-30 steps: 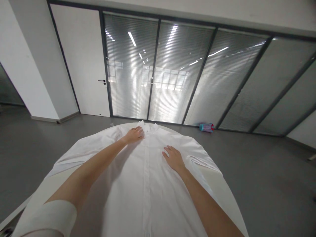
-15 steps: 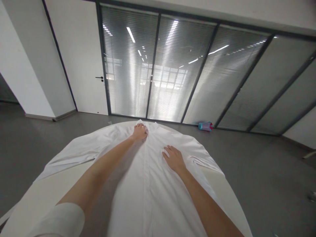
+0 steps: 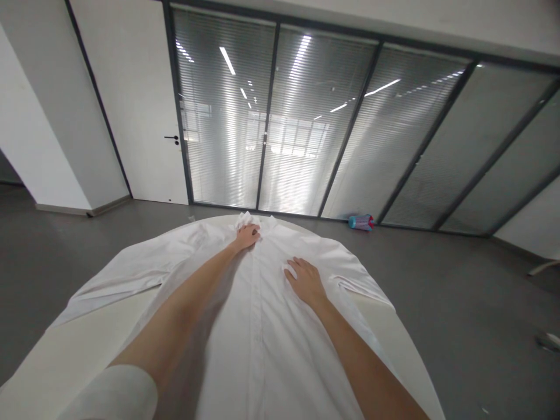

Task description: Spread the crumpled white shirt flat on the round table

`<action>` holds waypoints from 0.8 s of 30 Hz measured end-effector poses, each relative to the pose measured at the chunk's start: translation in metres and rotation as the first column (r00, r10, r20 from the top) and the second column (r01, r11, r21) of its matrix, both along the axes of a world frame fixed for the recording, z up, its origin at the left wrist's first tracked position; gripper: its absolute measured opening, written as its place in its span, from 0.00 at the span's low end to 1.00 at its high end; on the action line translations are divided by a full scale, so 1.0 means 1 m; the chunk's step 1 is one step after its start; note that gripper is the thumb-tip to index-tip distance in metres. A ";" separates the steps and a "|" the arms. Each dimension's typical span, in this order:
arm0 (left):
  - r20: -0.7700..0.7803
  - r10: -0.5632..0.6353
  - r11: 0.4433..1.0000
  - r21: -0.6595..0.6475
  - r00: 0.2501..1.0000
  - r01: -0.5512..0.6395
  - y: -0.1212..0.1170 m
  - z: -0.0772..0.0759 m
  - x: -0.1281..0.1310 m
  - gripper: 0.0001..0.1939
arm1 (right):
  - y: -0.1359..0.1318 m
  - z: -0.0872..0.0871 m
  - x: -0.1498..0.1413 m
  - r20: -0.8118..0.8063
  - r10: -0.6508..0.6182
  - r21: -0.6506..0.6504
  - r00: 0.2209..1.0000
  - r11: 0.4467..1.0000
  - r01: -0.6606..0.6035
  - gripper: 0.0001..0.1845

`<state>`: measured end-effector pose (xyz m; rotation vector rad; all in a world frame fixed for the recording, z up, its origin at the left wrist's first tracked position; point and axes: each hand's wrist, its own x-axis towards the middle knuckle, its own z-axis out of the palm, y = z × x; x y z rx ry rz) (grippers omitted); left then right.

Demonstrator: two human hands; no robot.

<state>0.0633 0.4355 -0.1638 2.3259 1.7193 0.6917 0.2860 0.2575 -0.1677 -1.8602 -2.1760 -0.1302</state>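
One white shirt [image 3: 258, 350], collar [image 3: 256, 221] away, left hand [image 3: 247, 237] collar-side, right hand [image 3: 305, 282] nearer

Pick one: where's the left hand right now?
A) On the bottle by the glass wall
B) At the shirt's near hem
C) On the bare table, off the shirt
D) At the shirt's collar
D: the left hand sits at the bunched collar of the white shirt, at the far end of the spread garment.
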 end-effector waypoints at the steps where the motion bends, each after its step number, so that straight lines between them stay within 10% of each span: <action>1: -0.018 0.008 1.000 0.006 1.000 -0.008 -0.002 -0.002 0.000 0.22 | 0.000 0.000 0.000 0.003 0.002 0.002 1.000 1.000 -0.002 0.23; 14: -0.203 -0.048 0.973 0.211 0.978 0.092 -0.045 0.005 0.040 0.27 | 0.000 -0.001 0.000 0.031 0.004 0.008 1.000 1.000 -0.004 0.24; 24: -0.163 -0.033 0.999 -0.002 0.986 0.033 -0.030 -0.010 0.029 0.36 | -0.001 0.001 0.000 0.063 0.021 0.009 0.998 1.000 -0.022 0.26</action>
